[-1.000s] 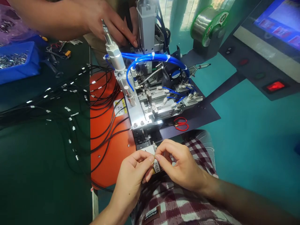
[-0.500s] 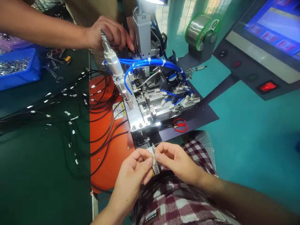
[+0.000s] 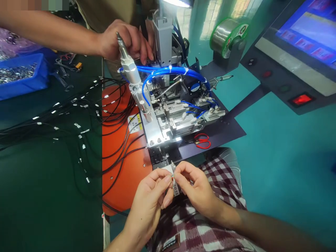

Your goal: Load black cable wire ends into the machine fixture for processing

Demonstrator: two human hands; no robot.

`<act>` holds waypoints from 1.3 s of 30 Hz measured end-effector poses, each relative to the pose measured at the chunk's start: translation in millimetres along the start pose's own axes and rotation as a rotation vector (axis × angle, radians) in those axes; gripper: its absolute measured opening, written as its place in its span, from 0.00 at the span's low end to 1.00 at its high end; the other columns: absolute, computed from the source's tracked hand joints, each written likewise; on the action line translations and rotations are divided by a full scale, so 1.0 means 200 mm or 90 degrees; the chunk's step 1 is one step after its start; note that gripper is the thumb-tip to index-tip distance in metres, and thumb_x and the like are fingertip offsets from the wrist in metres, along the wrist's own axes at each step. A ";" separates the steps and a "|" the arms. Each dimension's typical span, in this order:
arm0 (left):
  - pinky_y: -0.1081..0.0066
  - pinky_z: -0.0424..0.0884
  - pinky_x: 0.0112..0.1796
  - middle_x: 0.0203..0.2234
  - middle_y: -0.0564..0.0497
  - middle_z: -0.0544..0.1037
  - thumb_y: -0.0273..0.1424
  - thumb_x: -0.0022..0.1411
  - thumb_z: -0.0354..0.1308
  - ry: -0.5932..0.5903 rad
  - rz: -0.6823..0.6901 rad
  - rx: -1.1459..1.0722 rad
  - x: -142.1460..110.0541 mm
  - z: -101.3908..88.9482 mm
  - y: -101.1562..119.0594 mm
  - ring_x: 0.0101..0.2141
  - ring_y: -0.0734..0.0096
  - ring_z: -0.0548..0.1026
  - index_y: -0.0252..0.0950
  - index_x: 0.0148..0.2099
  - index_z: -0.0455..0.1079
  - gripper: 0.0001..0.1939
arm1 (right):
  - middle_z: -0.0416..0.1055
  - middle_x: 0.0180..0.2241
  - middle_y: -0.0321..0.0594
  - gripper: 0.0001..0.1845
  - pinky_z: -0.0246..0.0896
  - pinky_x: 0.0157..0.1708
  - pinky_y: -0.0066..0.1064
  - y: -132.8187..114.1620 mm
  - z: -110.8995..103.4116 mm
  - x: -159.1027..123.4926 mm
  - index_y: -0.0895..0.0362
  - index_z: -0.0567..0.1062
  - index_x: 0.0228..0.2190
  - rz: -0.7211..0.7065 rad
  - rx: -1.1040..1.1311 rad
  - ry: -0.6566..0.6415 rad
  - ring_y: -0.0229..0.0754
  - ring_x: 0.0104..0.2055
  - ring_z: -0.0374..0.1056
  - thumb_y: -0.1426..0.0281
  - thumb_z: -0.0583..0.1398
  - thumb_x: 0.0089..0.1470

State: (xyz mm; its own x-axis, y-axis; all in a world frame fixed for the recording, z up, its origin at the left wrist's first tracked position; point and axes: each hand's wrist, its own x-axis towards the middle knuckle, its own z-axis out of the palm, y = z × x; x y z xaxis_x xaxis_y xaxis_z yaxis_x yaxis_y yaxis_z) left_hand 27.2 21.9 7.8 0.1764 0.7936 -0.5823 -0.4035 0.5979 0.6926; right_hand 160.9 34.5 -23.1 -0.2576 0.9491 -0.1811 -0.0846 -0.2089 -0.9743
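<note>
My left hand [image 3: 152,190] and my right hand [image 3: 196,183] meet close to my lap, each with thumb and forefinger pinched. Between the fingertips shows a tiny bit of thin coloured wires [image 3: 172,176]; their ends are mostly covered by the fingers. A black cable [image 3: 115,209] runs along the orange board toward my left wrist, and I cannot tell whether it joins these wires. Just behind my fingers is a machine part with a white label [image 3: 175,189].
Ahead stands a metal machine [image 3: 181,119] with blue air hoses [image 3: 170,70]. Red-handled scissors [image 3: 202,141] lie on its base plate. Black cables [image 3: 115,154] cross the orange board [image 3: 115,190]. A co-worker's hand [image 3: 126,40] touches the machine. Solder spool [image 3: 223,38] and control panel [image 3: 296,70] are right.
My fingers have shifted slightly at the wires, and a little more colour shows between them. The view has moved a bit; the co-worker's hand stays at the machine.
</note>
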 end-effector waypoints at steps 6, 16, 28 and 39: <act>0.76 0.50 0.23 0.13 0.59 0.62 0.37 0.60 0.59 0.038 0.066 0.097 -0.01 -0.01 -0.03 0.18 0.81 0.55 0.34 0.42 0.69 0.12 | 0.57 0.21 0.30 0.15 0.48 0.21 0.25 -0.03 -0.02 0.01 0.57 0.66 0.26 0.047 -0.014 -0.001 0.32 0.22 0.51 0.60 0.58 0.56; 0.79 0.53 0.19 0.14 0.59 0.65 0.36 0.53 0.66 0.081 0.094 0.193 -0.03 0.02 0.02 0.16 0.81 0.59 0.35 0.36 0.70 0.12 | 0.54 0.16 0.26 0.22 0.42 0.19 0.25 -0.09 -0.03 0.00 0.57 0.65 0.26 0.143 0.110 -0.080 0.30 0.19 0.47 0.52 0.61 0.51; 0.78 0.56 0.23 0.19 0.56 0.69 0.37 0.61 0.59 0.022 0.072 0.179 -0.03 -0.02 0.01 0.21 0.79 0.61 0.37 0.36 0.66 0.09 | 0.60 0.23 0.33 0.11 0.51 0.26 0.29 -0.08 -0.05 -0.01 0.57 0.65 0.27 -0.035 -0.129 -0.038 0.36 0.25 0.55 0.65 0.54 0.59; 0.78 0.56 0.22 0.17 0.58 0.67 0.38 0.59 0.60 0.030 0.076 0.183 -0.01 0.01 0.09 0.19 0.79 0.60 0.37 0.38 0.64 0.12 | 0.56 0.18 0.27 0.15 0.47 0.19 0.25 -0.09 -0.09 0.12 0.57 0.64 0.25 0.131 0.055 -0.131 0.31 0.19 0.51 0.59 0.58 0.54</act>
State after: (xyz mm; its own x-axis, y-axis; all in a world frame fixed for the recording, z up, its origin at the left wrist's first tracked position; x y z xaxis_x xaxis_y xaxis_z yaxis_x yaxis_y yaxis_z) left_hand 22.0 31.5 21.3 0.0983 0.8577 -0.5047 -0.1472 0.5142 0.8450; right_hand 174.1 64.8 -11.4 -0.4666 0.8192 -0.3335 -0.0895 -0.4188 -0.9036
